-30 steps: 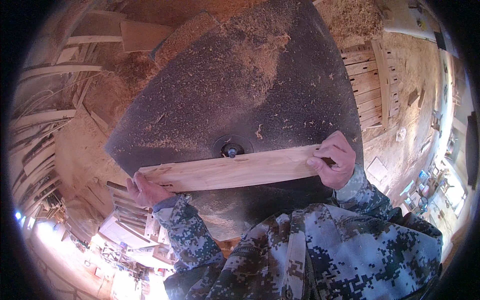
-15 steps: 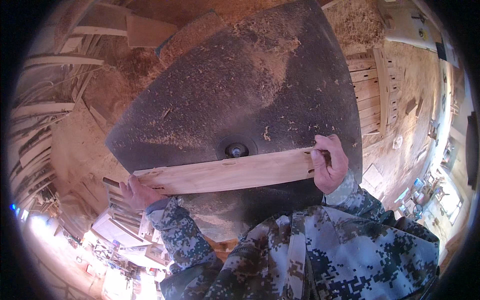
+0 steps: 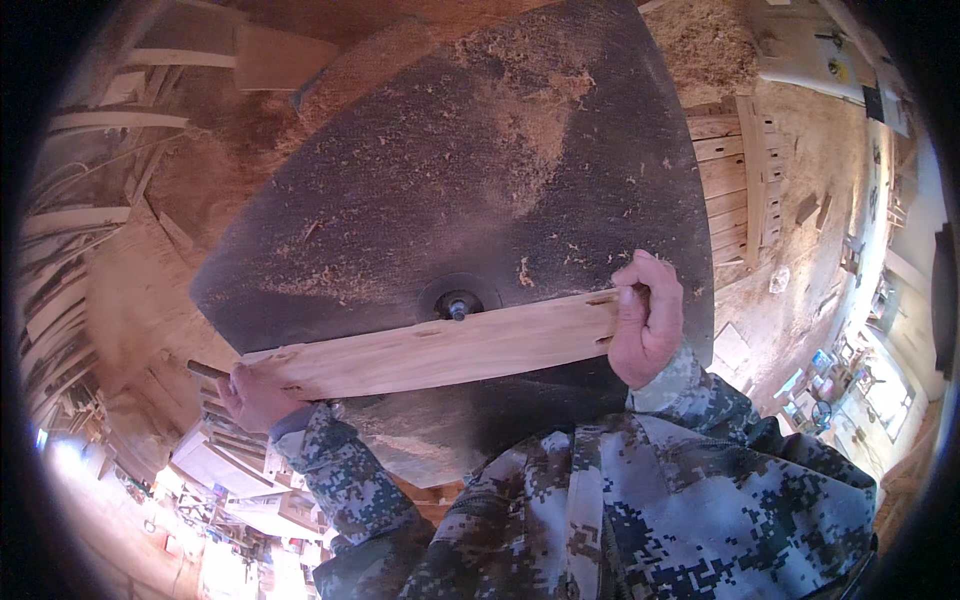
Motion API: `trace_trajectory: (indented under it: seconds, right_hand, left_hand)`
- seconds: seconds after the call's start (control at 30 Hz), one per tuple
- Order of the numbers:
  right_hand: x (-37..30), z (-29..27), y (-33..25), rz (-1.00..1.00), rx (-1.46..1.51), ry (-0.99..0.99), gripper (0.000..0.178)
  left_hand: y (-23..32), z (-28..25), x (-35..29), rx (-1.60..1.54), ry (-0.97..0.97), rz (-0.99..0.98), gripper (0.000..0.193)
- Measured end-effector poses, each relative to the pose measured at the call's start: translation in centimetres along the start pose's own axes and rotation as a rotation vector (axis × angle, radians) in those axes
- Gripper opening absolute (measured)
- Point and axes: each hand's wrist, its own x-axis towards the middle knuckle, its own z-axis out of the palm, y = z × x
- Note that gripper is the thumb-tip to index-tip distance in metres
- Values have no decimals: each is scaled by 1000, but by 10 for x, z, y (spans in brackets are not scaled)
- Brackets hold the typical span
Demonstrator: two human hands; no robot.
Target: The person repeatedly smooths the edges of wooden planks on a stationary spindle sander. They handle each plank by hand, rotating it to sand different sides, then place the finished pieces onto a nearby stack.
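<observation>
A pale, slightly curved wooden board with slots cut near its ends lies across the dark machine table. My left hand grips its left end, and my right hand is closed round the right end, thumb against the wood. Just beyond the board's far edge, a metal spindle stands in a round opening in the table. The board's edge comes right up to the spindle; whether they touch I cannot tell.
Sawdust and shavings cover parts of the table. Slotted boards are stacked beyond its right edge. Curved wooden pieces pile up at the far left. Behind my left hand stand more wooden parts.
In the picture, the board, both hands and the table have shifted slightly left together. The board keeps nearly the same place against the spindle, and both hands still hold it.
</observation>
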Motion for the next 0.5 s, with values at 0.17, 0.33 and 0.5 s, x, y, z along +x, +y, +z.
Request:
trace_trajectory:
  seconds: [0.17,0.33,0.5]
  right_hand:
    - [9,16,-7,-55,-3,-37,47]
    - [14,39,-17,-98,88,-104,54]
    - [17,52,-24,-144,161,-161,67]
  left_hand:
    - [-13,-22,24,-58,7,-58,51]
    - [-27,-43,42,14,67,-38,41]
    - [-58,-88,70,597,-28,274,35]
